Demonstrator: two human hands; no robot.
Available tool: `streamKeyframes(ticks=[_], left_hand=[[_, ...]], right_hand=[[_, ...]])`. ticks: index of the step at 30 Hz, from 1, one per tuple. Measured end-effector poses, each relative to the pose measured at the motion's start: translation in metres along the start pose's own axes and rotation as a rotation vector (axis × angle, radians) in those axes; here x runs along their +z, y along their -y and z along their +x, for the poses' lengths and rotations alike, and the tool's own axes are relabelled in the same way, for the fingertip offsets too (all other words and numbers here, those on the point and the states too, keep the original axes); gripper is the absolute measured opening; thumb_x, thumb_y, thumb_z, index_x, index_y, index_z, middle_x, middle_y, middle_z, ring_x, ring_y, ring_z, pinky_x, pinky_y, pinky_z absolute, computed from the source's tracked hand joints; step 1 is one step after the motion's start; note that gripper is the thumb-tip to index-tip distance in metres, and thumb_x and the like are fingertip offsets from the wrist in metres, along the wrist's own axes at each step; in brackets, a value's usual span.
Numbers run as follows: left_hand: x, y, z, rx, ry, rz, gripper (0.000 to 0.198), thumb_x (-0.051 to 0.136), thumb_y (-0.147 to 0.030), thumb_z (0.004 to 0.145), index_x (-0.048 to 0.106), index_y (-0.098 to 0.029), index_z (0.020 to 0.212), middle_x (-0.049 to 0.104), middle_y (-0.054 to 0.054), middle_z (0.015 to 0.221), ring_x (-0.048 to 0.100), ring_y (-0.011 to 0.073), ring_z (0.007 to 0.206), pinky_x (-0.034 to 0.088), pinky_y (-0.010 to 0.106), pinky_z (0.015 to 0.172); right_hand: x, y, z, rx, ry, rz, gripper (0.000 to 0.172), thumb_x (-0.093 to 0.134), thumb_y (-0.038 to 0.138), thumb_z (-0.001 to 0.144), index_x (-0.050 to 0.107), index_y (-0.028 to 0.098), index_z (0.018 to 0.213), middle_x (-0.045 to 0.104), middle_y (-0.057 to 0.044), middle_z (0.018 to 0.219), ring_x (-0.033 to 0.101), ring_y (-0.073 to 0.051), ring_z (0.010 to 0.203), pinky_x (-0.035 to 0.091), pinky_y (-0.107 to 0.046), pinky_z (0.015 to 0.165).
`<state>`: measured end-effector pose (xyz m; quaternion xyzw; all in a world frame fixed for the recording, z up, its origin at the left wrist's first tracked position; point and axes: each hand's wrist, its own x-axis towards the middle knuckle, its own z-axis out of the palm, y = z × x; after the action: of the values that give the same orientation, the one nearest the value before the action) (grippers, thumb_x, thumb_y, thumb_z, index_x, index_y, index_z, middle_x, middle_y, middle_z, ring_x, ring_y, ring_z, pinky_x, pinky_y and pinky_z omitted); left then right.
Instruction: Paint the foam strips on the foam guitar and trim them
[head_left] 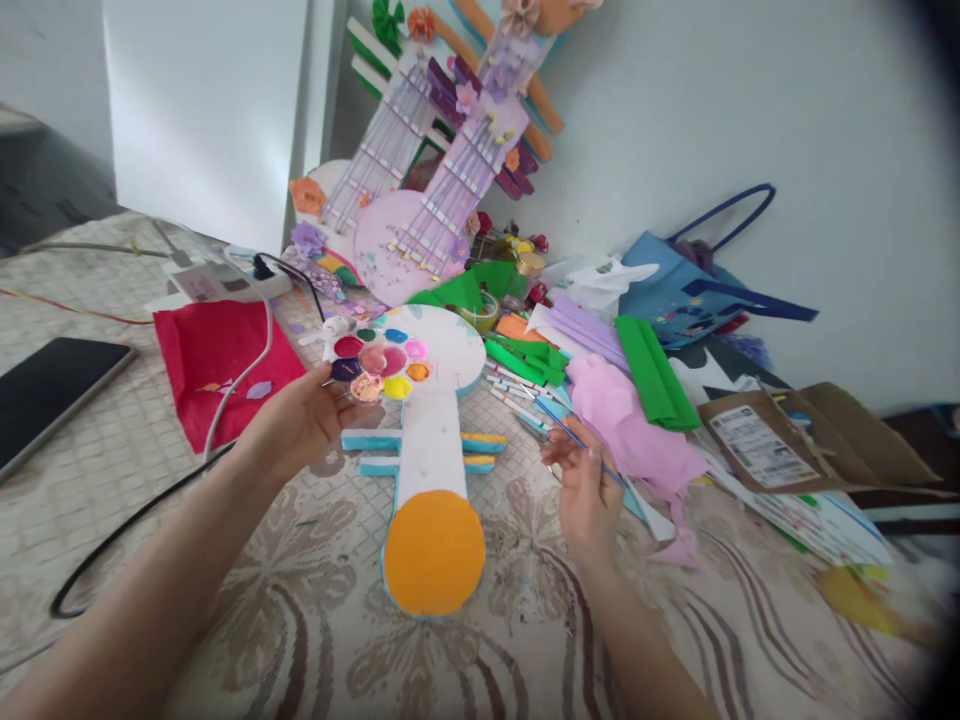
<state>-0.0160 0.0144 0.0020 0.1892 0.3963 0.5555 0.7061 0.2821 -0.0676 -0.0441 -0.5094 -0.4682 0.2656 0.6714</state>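
Observation:
My left hand (300, 415) grips the edge of a round paint palette (379, 362) whose wells hold red, blue, pink, yellow and orange paint. It hovers over a white foam craft shape (433, 440) with blue edges and an orange disc (435, 550) at its near end. To the right of the craft shape, my right hand (585, 480) pinches a thin blue paintbrush (574, 432), bristle end pointing up and left.
Red felt (217, 365), a power strip (225, 283) with cables and a dark tablet (45, 390) lie left. Purple guitar-shaped crafts (427, 190) lean on the wall. Green and pink crepe paper (637, 400), a blue bag (690, 290) and cardboard (787, 440) crowd the right.

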Motion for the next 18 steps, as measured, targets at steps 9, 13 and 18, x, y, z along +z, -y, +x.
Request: streamKeyframes(ticks=[9,13,18], left_hand=[[0.003,-0.002,-0.005,-0.033,0.012,0.008,0.042,0.024,-0.015,0.098,0.062,-0.011,0.082,0.073,0.007,0.067,0.069,0.0145,0.062,0.061,0.031,0.069],[0.002,-0.001,-0.006,-0.028,0.032,0.000,0.042,0.023,-0.014,0.098,0.063,-0.009,0.085,0.073,0.008,0.068,0.070,0.0148,0.061,0.061,0.028,0.064],[-0.002,-0.002,-0.011,-0.027,0.042,-0.010,0.045,0.023,-0.014,0.098,0.064,-0.010,0.080,0.073,0.007,0.066,0.070,0.0162,0.060,0.061,0.029,0.059]], right_hand=[[-0.003,0.008,-0.013,-0.210,0.082,-0.330,0.025,0.046,0.026,0.094,0.063,0.024,0.111,0.063,-0.004,0.093,0.061,-0.017,0.081,0.051,-0.035,0.073],[-0.002,0.001,-0.018,-0.226,0.122,-0.371,0.033,0.041,0.025,0.095,0.059,0.026,0.122,0.064,-0.006,0.105,0.062,-0.019,0.088,0.052,-0.038,0.077],[-0.004,-0.006,-0.019,-0.230,0.087,-0.393,0.026,0.045,0.025,0.093,0.062,0.024,0.114,0.065,-0.005,0.098,0.062,-0.018,0.085,0.051,-0.037,0.077]])
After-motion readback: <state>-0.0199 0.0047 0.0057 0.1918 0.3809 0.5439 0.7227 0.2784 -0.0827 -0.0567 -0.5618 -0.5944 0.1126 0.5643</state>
